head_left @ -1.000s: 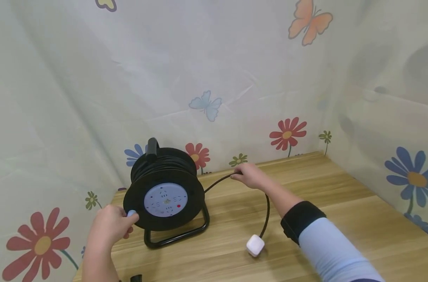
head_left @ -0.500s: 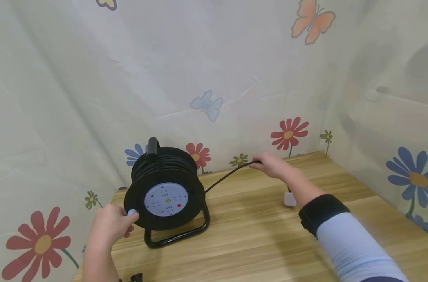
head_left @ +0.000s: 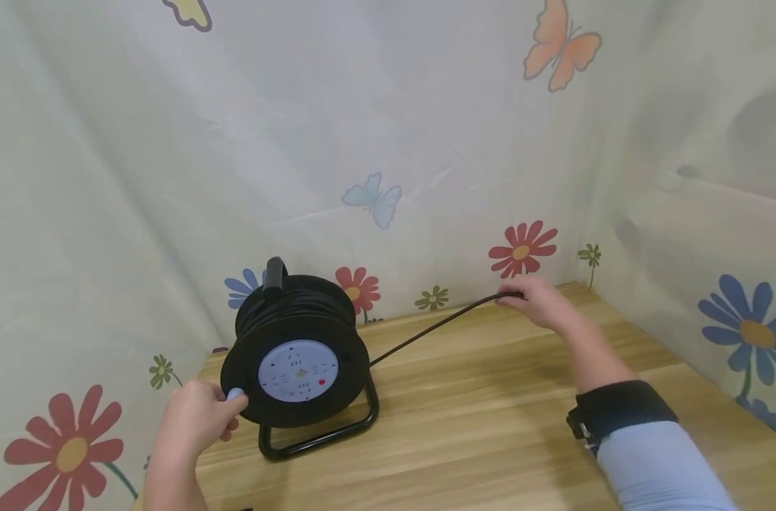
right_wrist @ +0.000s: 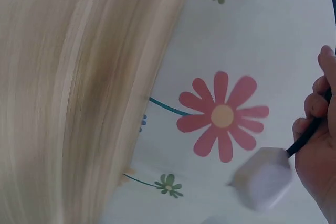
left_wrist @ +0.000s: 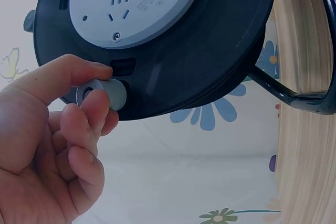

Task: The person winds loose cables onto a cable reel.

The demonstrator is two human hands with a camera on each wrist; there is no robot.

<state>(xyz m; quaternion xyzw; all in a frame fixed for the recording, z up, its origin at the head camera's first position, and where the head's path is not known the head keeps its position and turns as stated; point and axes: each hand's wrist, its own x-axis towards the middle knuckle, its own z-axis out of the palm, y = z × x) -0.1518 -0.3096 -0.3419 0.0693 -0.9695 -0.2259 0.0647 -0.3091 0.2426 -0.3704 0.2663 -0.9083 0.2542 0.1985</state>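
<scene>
A black cable reel [head_left: 294, 369] with a pale socket panel [head_left: 298, 370] stands on its tube frame at the left of the table. My left hand [head_left: 202, 415] pinches the small light-blue knob [left_wrist: 116, 94] on the reel's flange between thumb and fingers. To the right, my right hand [head_left: 531, 301] grips the black cable [head_left: 435, 326], which runs in a slightly sagging line from the reel. In the right wrist view the white plug [right_wrist: 264, 178] hangs blurred from the cable just past that hand; in the head view the plug is hidden.
The wooden table [head_left: 426, 440] extends right and forward of the reel. A curtain [head_left: 426, 142] printed with flowers and butterflies closes off the back and both sides. A black carrying handle [head_left: 275, 277] sticks up from the reel's top.
My right hand has moved right, drawing the cable into a longer, straighter run from the reel. The plug has lifted off the table and out of the head view. My left hand stays at the knob.
</scene>
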